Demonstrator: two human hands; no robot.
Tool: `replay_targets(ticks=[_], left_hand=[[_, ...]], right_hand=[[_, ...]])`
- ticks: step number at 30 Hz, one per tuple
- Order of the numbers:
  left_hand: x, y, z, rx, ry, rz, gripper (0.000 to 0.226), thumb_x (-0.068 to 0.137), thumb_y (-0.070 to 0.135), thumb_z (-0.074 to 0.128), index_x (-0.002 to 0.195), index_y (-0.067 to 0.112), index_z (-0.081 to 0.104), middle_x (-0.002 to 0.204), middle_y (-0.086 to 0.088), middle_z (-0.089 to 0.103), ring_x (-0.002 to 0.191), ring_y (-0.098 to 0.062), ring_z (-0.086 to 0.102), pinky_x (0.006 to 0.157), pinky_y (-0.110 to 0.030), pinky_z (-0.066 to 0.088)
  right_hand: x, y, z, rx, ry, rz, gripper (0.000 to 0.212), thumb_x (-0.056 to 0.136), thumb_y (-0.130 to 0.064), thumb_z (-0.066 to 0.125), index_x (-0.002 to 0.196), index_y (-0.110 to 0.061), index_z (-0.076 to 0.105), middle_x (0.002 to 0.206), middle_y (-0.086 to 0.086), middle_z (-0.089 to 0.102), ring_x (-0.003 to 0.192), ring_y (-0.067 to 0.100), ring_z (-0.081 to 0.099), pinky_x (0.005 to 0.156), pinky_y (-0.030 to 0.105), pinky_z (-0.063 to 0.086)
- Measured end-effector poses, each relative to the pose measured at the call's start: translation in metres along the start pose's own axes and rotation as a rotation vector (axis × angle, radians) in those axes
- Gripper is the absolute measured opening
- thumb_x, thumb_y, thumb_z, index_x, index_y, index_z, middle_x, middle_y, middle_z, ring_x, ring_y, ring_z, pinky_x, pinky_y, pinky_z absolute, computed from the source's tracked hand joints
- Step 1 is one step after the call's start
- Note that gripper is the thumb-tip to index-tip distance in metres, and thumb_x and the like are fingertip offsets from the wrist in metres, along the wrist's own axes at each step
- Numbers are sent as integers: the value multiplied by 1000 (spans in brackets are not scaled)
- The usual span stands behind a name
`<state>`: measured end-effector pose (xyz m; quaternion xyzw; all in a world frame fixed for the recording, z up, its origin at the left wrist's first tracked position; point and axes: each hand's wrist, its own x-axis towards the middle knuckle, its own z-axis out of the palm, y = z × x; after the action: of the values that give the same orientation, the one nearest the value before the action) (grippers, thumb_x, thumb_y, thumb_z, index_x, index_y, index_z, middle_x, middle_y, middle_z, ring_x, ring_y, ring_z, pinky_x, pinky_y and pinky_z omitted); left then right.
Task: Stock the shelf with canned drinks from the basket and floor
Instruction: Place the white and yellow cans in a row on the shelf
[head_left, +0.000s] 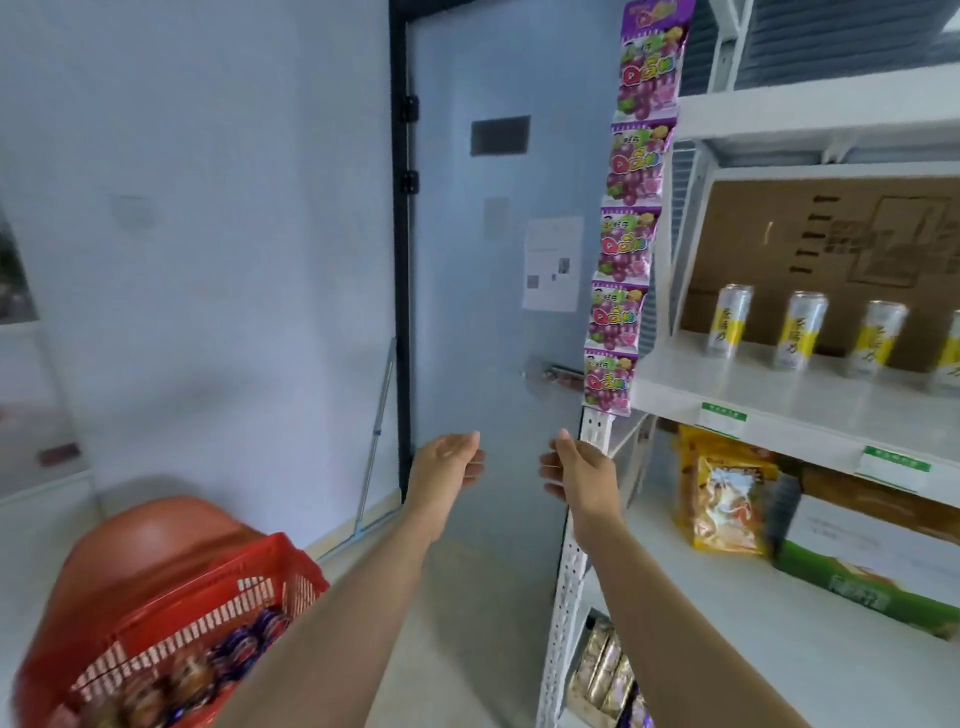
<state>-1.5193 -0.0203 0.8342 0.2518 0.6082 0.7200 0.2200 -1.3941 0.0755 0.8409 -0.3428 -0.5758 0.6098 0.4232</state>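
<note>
Both hands outstretched, palms facing, holding nothing.

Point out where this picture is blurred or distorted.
Head view: the basket and its cans at lower left are smeared by motion; the shelf cans are slightly soft; the wide lens makes the shelf post lean and curve; light is even, without hard shadows.
</note>
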Motion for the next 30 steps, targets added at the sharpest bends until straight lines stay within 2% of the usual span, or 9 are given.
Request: replay_targets(ticks=[4,9,16,19,25,30], left_hand=[[3,6,-101,-1,113,-6,13,95,17,60,89,6,63,88,-15,65,76,-23,60,69,-27,51],[14,13,-227,30,253,-20,21,93,21,63,98,1,64,89,-14,68,73,-21,62,71,-30,51],[27,8,-381,98,390,-28,21,93,27,64,93,6,66,89,-11,72,76,-22,65,76,-35,54],[34,-6,-421,129,442,-52,20,93,28,64,92,9,67,89,-10,73,77,-23,67,75,-34,55],[45,-47,-463,161,486,-103,19,97,24,58,105,7,64,92,-9,70,80,-21,66,71,-27,52],[75,-87,-476,186,480,-190,22,97,26,56,90,7,65,89,-12,69,85,-27,66,85,-39,55]], right_hand=[[-23,18,88,-23,-131,18,24,100,-27,51,92,-8,64,81,8,66,70,18,62,62,28,50],[-52,41,204,-8,-273,53,24,100,-27,52,87,-11,63,80,8,66,69,18,61,64,29,50],[-96,78,349,34,-463,122,27,100,-30,51,93,-7,64,84,9,67,73,19,62,66,30,51],[-106,94,383,25,-514,131,26,100,-29,51,94,-7,64,85,9,67,73,18,62,67,30,51],[-96,143,427,-87,-589,192,26,100,-32,52,90,-12,65,82,4,68,76,17,63,69,29,52],[-61,187,455,-175,-647,231,27,99,-32,53,87,-12,66,77,3,68,72,17,63,77,36,54]])
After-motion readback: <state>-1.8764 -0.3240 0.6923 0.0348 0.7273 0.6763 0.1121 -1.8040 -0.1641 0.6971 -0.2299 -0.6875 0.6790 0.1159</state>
